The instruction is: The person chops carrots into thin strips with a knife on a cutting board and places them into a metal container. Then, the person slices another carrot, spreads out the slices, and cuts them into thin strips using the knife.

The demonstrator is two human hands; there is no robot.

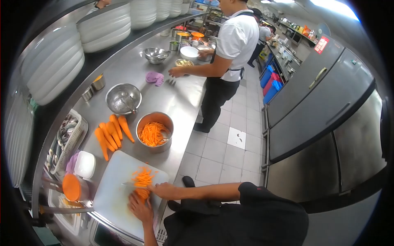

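Note:
My right hand (163, 191) is closed around a knife (134, 186), its blade lying across orange carrot on a white cutting board (108, 197). Just in front of the blade, the fingers of my left hand (140, 208) press down on a piece of carrot (143, 193). A loose heap of carrot strips (143, 176) spreads on the board beyond the knife. Past the board stands a round metal pot (154, 116) with more carrot strips (153, 134) in it. Several whole peeled carrots (110, 133) lie beside that pot on the steel counter (141, 92).
A metal bowl (123, 98) holds a utensil. Left of the board are a white basket (78, 133) of cutlery, a white dish (85, 165) and an orange-lidded container (75, 187). Stacked plates (53, 61) line the shelf. A co-worker (236, 41) stands farther along the counter; refrigerators (320, 98) stand right.

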